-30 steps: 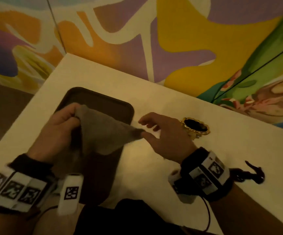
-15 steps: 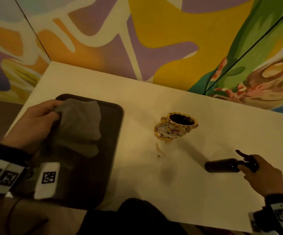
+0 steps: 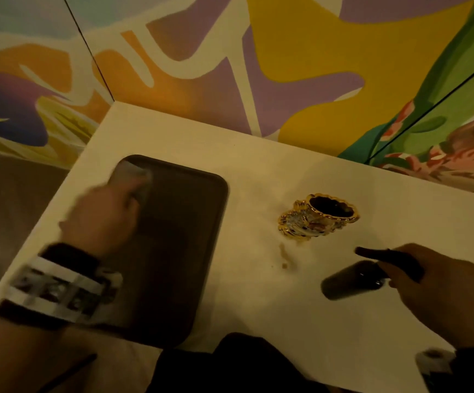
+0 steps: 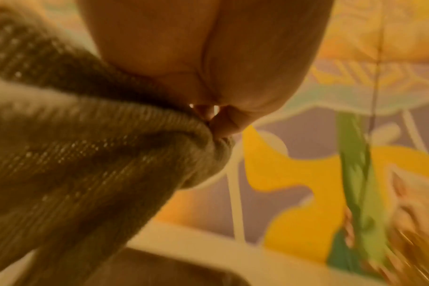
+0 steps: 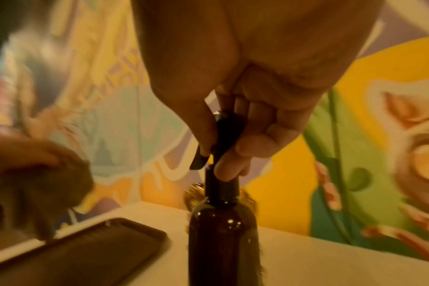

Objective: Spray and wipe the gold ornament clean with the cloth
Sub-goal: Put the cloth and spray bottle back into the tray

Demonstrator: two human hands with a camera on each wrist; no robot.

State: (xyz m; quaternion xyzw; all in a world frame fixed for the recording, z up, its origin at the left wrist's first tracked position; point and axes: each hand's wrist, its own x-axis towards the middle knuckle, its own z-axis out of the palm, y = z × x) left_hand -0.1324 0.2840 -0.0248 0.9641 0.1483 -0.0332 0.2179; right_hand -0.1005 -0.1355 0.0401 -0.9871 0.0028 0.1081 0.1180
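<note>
The gold ornament (image 3: 319, 218), a small gilt vase with a dark mouth, stands on the white table (image 3: 258, 293) right of centre. My right hand (image 3: 400, 272) grips the black sprayer head of a dark brown spray bottle (image 3: 352, 280), held near the ornament; in the right wrist view my fingers (image 5: 233, 164) curl round the bottle's neck (image 5: 220, 185), with the ornament (image 5: 192, 193) just behind it. My left hand (image 3: 110, 211) holds the grey cloth (image 3: 133, 177) over the dark tray, blurred by motion. The cloth (image 4: 86, 164) is bunched in that hand's fingers (image 4: 228, 123).
A dark brown tray (image 3: 179, 251) lies on the left half of the table. A small brownish stain (image 3: 284, 256) marks the table in front of the ornament. A painted mural wall (image 3: 286, 66) rises right behind the table. The floor drops off at the left edge.
My right hand has lifted the spray bottle off the table and brought it left, nearer the ornament. My left hand has moved up over the tray with the cloth bunched smaller.
</note>
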